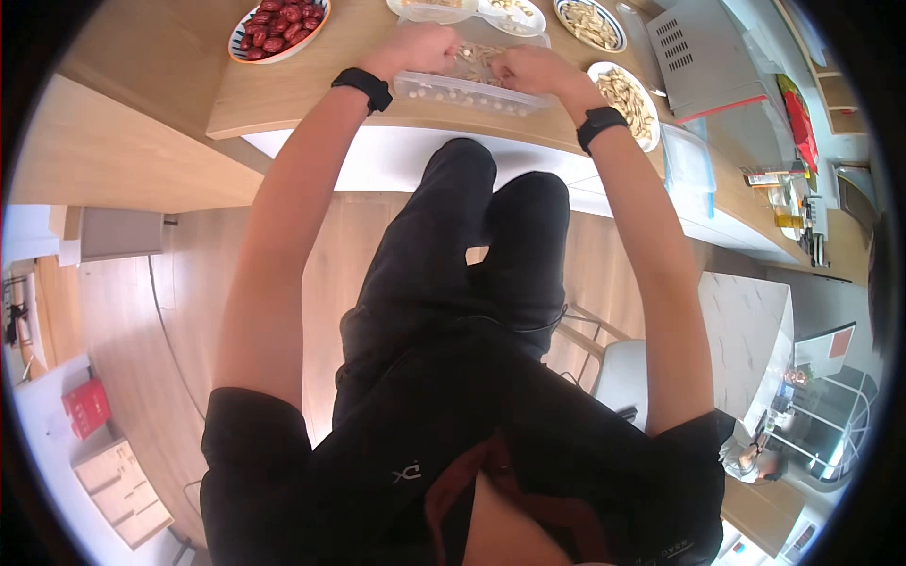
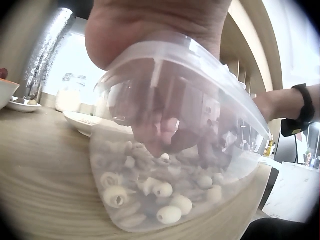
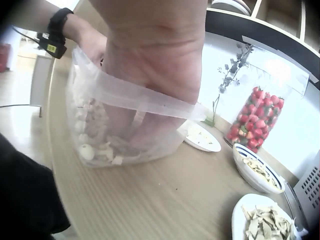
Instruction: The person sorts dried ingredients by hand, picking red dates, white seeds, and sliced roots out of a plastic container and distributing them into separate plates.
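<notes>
A translucent plastic container (image 1: 472, 94) at the table's front edge holds white round pieces and pale slices. Both hands reach over its rim, the left hand (image 1: 420, 49) from the left and the right hand (image 1: 533, 71) from the right. Through the cloudy wall of the container (image 2: 115, 170), the left hand (image 2: 160, 95) has bent fingers low over the pieces. In the right wrist view, the right hand (image 3: 155, 75) dips into the container (image 3: 125, 97), its fingertips blurred behind the plastic. Whether either hand grips a piece is hidden.
A bowl of red dates (image 1: 278, 30) stands at the far left. Right of the container are a plate of pale slices (image 1: 625, 102) and a blue-rimmed bowl (image 1: 590, 24). A jar of red fruit (image 3: 256, 119) stands by the wall. A grey appliance (image 1: 722, 61) is farther right.
</notes>
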Motion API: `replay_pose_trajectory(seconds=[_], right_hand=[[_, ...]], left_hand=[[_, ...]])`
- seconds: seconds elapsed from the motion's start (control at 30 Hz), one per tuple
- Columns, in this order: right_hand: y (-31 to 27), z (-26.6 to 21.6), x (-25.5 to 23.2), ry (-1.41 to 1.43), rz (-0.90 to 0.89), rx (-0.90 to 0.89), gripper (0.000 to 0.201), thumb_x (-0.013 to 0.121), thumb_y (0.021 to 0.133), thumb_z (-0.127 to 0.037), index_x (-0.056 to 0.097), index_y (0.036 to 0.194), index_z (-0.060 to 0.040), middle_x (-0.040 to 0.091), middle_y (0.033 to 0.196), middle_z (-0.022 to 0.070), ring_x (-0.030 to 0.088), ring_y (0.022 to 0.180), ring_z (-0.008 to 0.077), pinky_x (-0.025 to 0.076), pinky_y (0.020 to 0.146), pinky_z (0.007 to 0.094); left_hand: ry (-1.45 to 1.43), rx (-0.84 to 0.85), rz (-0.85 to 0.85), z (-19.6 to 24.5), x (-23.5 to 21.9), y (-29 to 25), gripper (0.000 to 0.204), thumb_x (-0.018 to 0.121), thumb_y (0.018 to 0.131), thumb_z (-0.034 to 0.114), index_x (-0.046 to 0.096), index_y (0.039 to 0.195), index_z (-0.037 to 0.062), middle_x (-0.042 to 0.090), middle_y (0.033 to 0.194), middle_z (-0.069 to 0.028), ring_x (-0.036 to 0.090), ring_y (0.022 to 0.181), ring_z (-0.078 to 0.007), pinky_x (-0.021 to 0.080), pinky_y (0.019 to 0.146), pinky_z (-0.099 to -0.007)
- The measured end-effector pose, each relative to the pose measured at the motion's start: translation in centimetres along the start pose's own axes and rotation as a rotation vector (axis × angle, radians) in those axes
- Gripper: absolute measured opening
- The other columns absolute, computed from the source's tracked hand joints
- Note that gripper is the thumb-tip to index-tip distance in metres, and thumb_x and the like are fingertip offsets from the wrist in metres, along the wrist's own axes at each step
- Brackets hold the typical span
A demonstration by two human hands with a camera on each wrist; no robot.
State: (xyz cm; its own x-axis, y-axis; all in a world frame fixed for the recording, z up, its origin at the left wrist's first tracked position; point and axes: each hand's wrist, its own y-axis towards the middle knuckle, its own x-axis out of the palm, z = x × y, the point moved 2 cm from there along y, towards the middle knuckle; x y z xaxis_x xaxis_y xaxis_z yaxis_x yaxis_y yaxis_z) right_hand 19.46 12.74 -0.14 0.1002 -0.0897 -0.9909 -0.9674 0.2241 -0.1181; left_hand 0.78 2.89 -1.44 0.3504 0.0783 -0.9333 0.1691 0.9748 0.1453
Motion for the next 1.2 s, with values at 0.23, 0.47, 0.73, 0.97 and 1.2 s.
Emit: replay_pose_trajectory(seconds=[0.23, 0.47, 0.73, 0.97, 1.2], right_hand=[[-0.1, 0.1, 1.4, -0.035, 0.117, 0.064, 0.009, 0.057, 0.082, -0.021, 0.061, 0.085, -0.0132, 0.065, 0.075, 0.0135, 0.063, 0.074, 0.036, 0.048, 0.063, 0.0475], [-1.0, -0.8, 0.1, -0.217, 0.253, -0.009, 0.013, 0.062, 0.081, -0.019, 0.065, 0.086, -0.007, 0.064, 0.075, 0.0175, 0.063, 0.071, 0.0352, 0.049, 0.062, 0.0457], [0.9, 0.4, 2.8, -0.264, 0.296, -0.085, 0.012, 0.058, 0.082, -0.017, 0.064, 0.082, -0.0072, 0.062, 0.072, 0.019, 0.062, 0.068, 0.0369, 0.047, 0.061, 0.0471], [-0.2, 0.2, 0.3, 0.034, 0.252, 0.049, 0.018, 0.057, 0.083, -0.021, 0.067, 0.087, -0.0062, 0.066, 0.078, 0.023, 0.063, 0.069, 0.0398, 0.05, 0.066, 0.0498], [-0.3, -0.3, -0.4, 0.199, 0.213, 0.158, 0.014, 0.058, 0.085, -0.017, 0.065, 0.095, -0.0108, 0.07, 0.086, 0.0141, 0.067, 0.07, 0.0297, 0.052, 0.066, 0.042]], left_hand=[[-0.052, -0.096, -0.095, 2.0, -5.5, -0.9, 0.02, 0.06, 0.083, 0.025, 0.064, 0.092, 0.0084, 0.068, 0.086, -0.0142, 0.064, 0.079, -0.0311, 0.048, 0.07, -0.0441], [-0.056, -0.031, -0.054, 1.9, -1.8, -1.0, 0.026, 0.061, 0.085, 0.032, 0.069, 0.086, 0.0076, 0.068, 0.085, -0.0179, 0.065, 0.075, -0.0313, 0.049, 0.069, -0.0429], [-0.117, -0.03, 0.011, 2.3, -2.1, -2.0, 0.023, 0.061, 0.085, 0.027, 0.07, 0.093, 0.0075, 0.069, 0.091, -0.0179, 0.066, 0.08, -0.0326, 0.05, 0.072, -0.0422], [-0.078, 0.023, 0.07, 0.6, -1.0, 0.4, 0.021, 0.058, 0.085, 0.021, 0.07, 0.096, 0.0072, 0.069, 0.094, -0.0176, 0.067, 0.083, -0.0332, 0.051, 0.074, -0.0439], [-0.109, 0.062, 0.093, 0.3, -2.6, 0.7, 0.019, 0.059, 0.085, 0.021, 0.068, 0.095, 0.0077, 0.068, 0.089, -0.0176, 0.066, 0.082, -0.0336, 0.051, 0.073, -0.0452]])
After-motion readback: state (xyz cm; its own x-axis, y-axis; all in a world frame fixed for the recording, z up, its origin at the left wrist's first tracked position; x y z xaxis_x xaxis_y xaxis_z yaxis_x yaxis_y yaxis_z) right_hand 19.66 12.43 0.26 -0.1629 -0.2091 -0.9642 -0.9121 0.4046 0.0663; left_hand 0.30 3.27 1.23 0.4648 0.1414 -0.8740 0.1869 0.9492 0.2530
